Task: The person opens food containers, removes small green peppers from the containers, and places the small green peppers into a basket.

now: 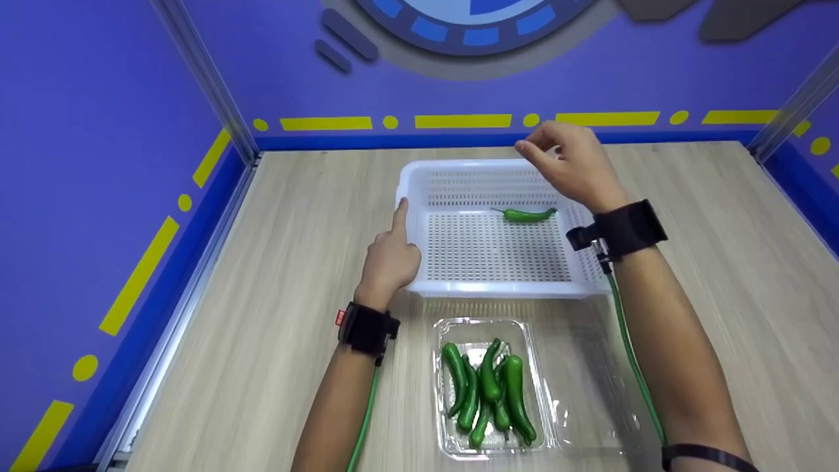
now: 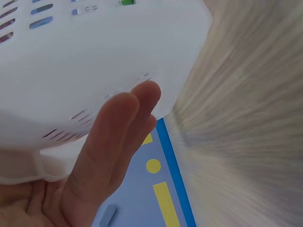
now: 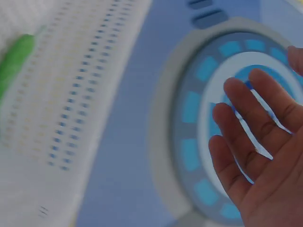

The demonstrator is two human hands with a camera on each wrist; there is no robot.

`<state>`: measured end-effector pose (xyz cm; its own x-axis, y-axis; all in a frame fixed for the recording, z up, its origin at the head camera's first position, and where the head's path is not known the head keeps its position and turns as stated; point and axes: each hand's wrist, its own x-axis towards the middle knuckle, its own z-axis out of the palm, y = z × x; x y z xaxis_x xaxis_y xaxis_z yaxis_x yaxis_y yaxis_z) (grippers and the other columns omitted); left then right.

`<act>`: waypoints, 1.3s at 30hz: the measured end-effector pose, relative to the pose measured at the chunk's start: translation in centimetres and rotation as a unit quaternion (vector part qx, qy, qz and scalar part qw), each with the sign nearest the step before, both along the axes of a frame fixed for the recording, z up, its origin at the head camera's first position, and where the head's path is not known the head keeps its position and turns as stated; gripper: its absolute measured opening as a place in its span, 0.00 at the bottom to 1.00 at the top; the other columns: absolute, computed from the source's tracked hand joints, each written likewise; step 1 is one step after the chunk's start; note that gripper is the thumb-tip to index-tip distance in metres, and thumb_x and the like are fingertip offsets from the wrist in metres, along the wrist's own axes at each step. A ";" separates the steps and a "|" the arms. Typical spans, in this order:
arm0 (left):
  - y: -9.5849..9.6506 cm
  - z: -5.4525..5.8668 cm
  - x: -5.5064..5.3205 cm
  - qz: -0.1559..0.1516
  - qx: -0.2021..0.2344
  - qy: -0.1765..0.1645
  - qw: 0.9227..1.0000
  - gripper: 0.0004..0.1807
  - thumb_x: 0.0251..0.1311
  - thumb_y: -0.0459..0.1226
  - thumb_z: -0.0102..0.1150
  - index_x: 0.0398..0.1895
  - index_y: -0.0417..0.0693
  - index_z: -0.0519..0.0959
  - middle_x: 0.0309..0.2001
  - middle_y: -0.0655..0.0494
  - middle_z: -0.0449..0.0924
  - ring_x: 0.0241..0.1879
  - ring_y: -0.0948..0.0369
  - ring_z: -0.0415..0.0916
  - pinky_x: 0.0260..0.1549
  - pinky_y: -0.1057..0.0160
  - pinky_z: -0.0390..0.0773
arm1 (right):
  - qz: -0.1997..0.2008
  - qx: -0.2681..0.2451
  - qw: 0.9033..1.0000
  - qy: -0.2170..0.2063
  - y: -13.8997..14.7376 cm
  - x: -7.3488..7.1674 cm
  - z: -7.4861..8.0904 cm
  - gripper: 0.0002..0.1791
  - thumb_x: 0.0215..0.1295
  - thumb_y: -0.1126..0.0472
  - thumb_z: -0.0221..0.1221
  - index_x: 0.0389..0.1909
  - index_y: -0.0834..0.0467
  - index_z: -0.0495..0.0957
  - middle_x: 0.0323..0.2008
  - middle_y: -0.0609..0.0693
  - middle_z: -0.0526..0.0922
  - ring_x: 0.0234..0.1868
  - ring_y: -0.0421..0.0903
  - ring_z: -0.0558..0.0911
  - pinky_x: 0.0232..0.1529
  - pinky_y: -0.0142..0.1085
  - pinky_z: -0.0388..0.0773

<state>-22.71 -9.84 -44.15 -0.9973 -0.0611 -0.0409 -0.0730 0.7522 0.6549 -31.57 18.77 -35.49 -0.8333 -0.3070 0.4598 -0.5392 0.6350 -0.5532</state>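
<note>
A white perforated basket [image 1: 501, 287] stands on the table, with one green chili pepper [image 1: 529, 216] lying toward its far right inside. Beside the basket's left wall, my left hand [image 1: 391, 261] touches the rim; in the left wrist view its fingers [image 2: 111, 137] extend straight along the outer wall. Over the far right corner of the basket hovers my right hand [image 1: 577, 160]. Its fingers [image 3: 251, 113] are spread and loosely bent, and nothing is in them. Several more green chili peppers [image 1: 489, 380] lie in a clear plastic container [image 1: 441, 440] nearer to me.
The container's transparent lid [image 1: 590, 419] lies flipped out to its right on the wooden table [image 1: 262, 314]. Blue walls [image 1: 295, 85] with yellow marks bound the table at the back and sides. Green cables [image 1: 629, 347] run along both forearms.
</note>
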 end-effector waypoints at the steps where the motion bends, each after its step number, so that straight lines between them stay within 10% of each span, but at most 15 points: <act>1: 0.0 0.0 0.0 0.000 0.000 0.000 1.000 0.47 0.62 0.30 0.42 0.84 0.61 0.43 0.33 0.47 0.83 0.26 0.55 0.80 0.23 0.58 0.71 | 0.001 0.004 1.000 0.010 0.0 0.6 0.7 0.19 0.73 0.45 0.58 0.42 0.58 0.84 0.40 0.53 0.86 0.43 0.46 0.79 0.49 0.45 0.70; 10: 0.3 0.1 0.1 0.001 -0.005 -0.006 1.000 0.46 0.63 0.31 0.44 0.84 0.62 0.42 0.33 0.45 0.83 0.26 0.54 0.80 0.22 0.58 0.72 | -0.002 0.003 0.993 0.120 0.9 6.1 3.6 0.16 0.69 0.50 0.64 0.41 0.59 0.85 0.40 0.54 0.86 0.49 0.53 0.80 0.55 0.48 0.67; 39: -0.1 0.6 0.2 0.004 0.010 -0.024 1.000 0.47 0.63 0.33 0.43 0.84 0.65 0.41 0.29 0.47 0.82 0.24 0.54 0.80 0.21 0.58 0.71 | 0.099 0.012 0.978 0.183 -0.1 16.8 2.7 0.15 0.61 0.54 0.68 0.45 0.58 0.84 0.45 0.52 0.85 0.50 0.52 0.79 0.55 0.39 0.70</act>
<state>-22.52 -9.91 -43.53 -0.9935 -0.0680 -0.0909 -0.1114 0.7385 0.6649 -14.77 18.63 -32.83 -0.5372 -0.4610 0.7063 -0.8123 0.5083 -0.2860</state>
